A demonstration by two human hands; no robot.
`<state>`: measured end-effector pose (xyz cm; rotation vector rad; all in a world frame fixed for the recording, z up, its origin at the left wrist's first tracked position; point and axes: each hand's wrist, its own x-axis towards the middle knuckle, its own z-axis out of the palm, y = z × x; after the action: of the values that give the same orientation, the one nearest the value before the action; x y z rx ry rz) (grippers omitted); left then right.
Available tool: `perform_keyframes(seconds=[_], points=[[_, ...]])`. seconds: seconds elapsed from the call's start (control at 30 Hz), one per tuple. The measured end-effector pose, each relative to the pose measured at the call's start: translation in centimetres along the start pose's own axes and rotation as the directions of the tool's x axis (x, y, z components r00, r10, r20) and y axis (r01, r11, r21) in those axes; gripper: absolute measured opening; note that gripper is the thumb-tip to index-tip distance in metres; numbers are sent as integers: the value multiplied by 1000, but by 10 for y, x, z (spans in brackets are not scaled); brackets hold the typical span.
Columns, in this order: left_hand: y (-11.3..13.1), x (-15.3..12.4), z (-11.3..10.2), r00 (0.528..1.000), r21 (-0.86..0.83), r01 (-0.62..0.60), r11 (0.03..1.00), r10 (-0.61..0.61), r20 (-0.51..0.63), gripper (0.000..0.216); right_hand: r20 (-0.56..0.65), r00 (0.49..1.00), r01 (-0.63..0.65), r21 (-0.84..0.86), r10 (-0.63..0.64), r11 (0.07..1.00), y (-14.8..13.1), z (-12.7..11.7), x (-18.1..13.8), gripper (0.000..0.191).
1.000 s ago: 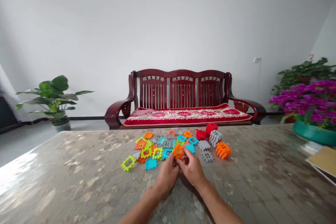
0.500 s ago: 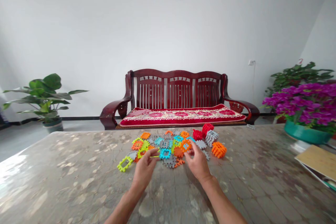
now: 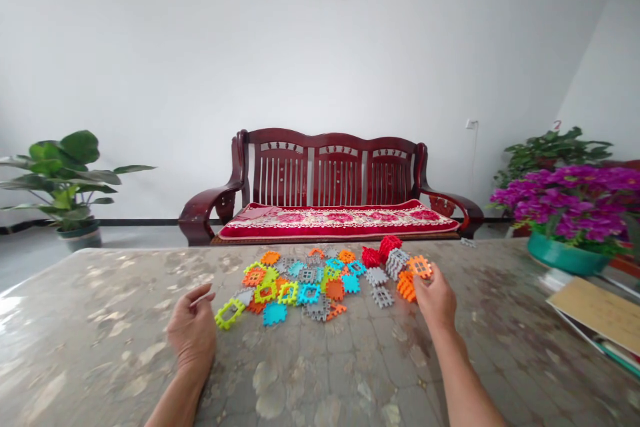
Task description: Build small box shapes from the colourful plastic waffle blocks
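My right hand [image 3: 438, 297] pinches an orange interlocking tile [image 3: 419, 266] with a window pattern, just above a stack of orange tiles [image 3: 406, 287]. My left hand [image 3: 193, 327] is at the left of the spread, fingers loosely bent and apart, with nothing visible in it. Closest to it lies a lime-green frame tile [image 3: 229, 314]. A solid blue tile [image 3: 275, 313] lies at the near edge of the pile. Grey, orange, blue and green notched tiles overlap in the middle, among them a blue frame tile [image 3: 309, 293].
Red tile stacks [image 3: 391, 246] and a grey stack [image 3: 397, 263] stand right of the pile on the patterned table [image 3: 320, 380]. Purple flowers in a teal bowl [image 3: 565, 252] and a tan board [image 3: 600, 310] are at the right. A wooden bench [image 3: 339, 170] stands behind.
My right hand has carried the orange window tile rightward from the pile to the orange stack. My left hand has moved left, away from the pile. The solid blue tile now shows in front.
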<state>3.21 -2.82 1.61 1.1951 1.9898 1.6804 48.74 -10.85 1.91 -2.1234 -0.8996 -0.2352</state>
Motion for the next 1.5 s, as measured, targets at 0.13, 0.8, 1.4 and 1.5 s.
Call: perform_keyframes(seconds=[0.13,0.8,1.4,1.5], points=[[9,-1,0,997,45,63,997,-64,32,36,82,997,14,-77,-7,997,10,1,2,62],[8,0,2,997,23,60,998,-61,49,35,171,984,84,-233,-44,969,1,-13,-5,52],[-3,3,8,993,86,35,996,-44,111,33,220,970,148,-183,-106,972,14,-1,4,52],[-2,3,8,991,91,37,995,-48,122,34,207,972,133,-104,-109,986,20,3,5,56]])
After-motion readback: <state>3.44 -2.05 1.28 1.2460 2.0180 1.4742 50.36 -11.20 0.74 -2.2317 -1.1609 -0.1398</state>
